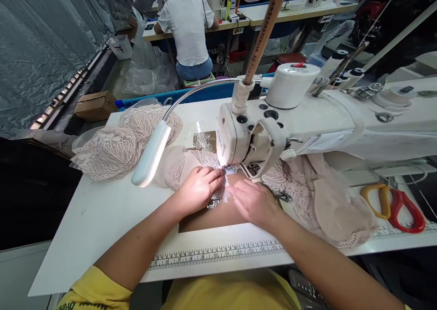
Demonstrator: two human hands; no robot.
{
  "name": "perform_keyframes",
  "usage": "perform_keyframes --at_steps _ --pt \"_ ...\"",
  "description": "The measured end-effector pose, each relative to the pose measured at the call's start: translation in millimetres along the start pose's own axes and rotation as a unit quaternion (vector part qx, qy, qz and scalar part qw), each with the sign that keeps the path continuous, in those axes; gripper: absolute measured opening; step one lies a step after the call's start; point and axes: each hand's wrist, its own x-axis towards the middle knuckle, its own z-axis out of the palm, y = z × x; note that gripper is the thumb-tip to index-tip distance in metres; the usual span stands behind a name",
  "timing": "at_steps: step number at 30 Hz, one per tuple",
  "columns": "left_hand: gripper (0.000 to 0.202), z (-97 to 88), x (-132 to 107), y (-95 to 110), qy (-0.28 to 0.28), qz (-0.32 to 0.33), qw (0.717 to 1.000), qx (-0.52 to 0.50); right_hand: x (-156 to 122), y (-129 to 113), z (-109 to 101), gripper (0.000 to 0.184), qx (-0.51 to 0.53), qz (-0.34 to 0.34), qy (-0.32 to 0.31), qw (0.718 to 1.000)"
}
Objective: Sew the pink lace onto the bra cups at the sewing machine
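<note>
A white sewing machine (307,119) stands on the white table (102,219). Both my hands rest just in front of its needle area. My left hand (198,187) has its fingers curled, pinching a piece of pale pink lace fabric (218,191) at the presser foot. My right hand (252,200) lies over the same lace piece from the right, fingers pressed together on it. A brown patch of the table insert (211,216) shows beneath the hands.
A pile of pink lace bra cups (116,146) lies at the left, more pieces (327,205) at the right. A gooseneck lamp (152,153) hangs over the left. Scissors with yellow and red handles (396,205) lie far right. A ruler strip (218,253) edges the table. Another person (187,27) sits ahead.
</note>
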Motion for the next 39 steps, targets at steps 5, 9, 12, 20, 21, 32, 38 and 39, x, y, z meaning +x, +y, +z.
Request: perform_keyframes --at_steps 5,9,12,20,21,32,38,39 --pt "0.034 1.8 -2.1 4.0 -0.011 0.005 1.000 -0.009 0.0 0.2 0.2 0.026 -0.007 -0.001 -0.009 1.000" --pt "0.037 2.2 -0.9 1.9 -0.013 -0.015 1.000 -0.015 2.1 -0.4 1.3 0.028 -0.017 0.003 -0.006 1.000" --pt "0.038 1.6 1.4 -2.7 -0.007 -0.026 1.000 -0.016 6.3 -1.6 2.6 0.033 -0.032 0.025 -0.012 0.999" --pt "0.042 9.0 3.7 -17.0 0.038 -0.049 0.998 -0.029 12.3 -5.0 7.3 0.042 -0.064 0.085 -0.050 0.993" --pt "0.041 10.0 3.2 -18.4 0.048 -0.055 0.997 -0.039 12.1 -4.8 7.7 0.043 -0.061 0.086 -0.049 0.993" --pt "0.039 5.4 -1.9 -17.2 0.092 -0.097 0.989 -0.066 12.9 -3.6 0.9 0.037 -0.012 0.081 -0.040 0.996" --pt "0.023 5.8 -8.0 -23.0 0.136 -0.149 0.974 -0.101 -8.4 -1.6 -37.9 0.026 -0.037 0.109 -0.103 0.988" --pt "0.020 2.0 -10.1 -22.2 0.131 -0.158 0.971 -0.122 -14.6 0.3 -43.7 0.024 -0.058 0.119 -0.115 0.985"
